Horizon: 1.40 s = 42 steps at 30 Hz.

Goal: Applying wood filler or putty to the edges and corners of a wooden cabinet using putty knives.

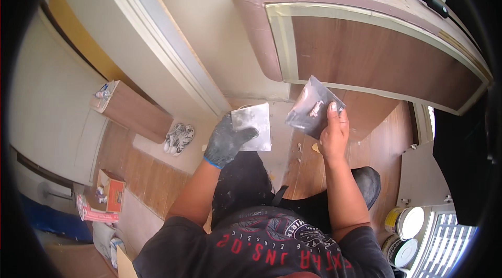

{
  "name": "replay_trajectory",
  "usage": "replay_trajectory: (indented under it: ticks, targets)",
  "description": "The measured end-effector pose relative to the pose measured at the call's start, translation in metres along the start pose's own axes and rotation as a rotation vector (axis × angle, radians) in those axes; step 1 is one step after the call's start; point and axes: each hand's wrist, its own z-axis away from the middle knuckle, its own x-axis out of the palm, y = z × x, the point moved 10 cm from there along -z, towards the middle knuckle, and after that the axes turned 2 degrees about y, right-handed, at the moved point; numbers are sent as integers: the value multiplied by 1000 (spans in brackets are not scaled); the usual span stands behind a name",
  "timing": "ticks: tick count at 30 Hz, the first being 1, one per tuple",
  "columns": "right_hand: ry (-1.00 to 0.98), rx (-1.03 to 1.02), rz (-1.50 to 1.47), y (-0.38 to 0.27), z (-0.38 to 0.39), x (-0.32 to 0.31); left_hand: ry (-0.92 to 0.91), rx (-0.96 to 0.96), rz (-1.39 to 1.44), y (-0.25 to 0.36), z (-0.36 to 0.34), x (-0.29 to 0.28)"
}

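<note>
My left hand (229, 138), in a dark grey glove with a blue cuff, grips a thin, square, light-grey putty spreader (255, 116) with its thumb across the face. Pale smears mark that plate. To its right, my bare right hand (336, 131) holds a darker, shiny grey putty spreader (308, 105), tilted, thumb on its face. A small pinkish-white lump of putty (316, 108) sticks to the middle of this darker plate. The two plates are a short gap apart, in front of a cabinet with a curved pinkish edge (259, 37). My right fingers are mostly hidden behind their plate.
Masking tape (285, 43) borders the cabinet's brown panel (355, 43). A wooden box (137, 111) and patterned shoes (179, 138) are left, with an orange carton (115, 194) nearer. Two lidded buckets (409, 223) stand at lower right. Scraps (299, 148) lie on the wooden floor.
</note>
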Motion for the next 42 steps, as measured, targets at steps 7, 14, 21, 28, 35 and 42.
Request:
replay_trajectory:
  ticks: [7,14,21,28,35,42]
  targets:
    - [-16,-416,341,-47,17,11,-42,583,-611,135,22,66]
    - [6,-649,313,-83,27,11,-63,695,-691,165,20,115]
    - [78,-789,335,-122,36,-9,12,875,-789,196,20,142]
    - [195,-817,324,-137,32,-33,151,1369,-705,318,23,171]
    - [185,-634,402,-114,9,-42,39,1446,-1064,435,-13,270]
    - [186,-577,461,-117,7,-47,-16,1425,-1257,448,-48,326]
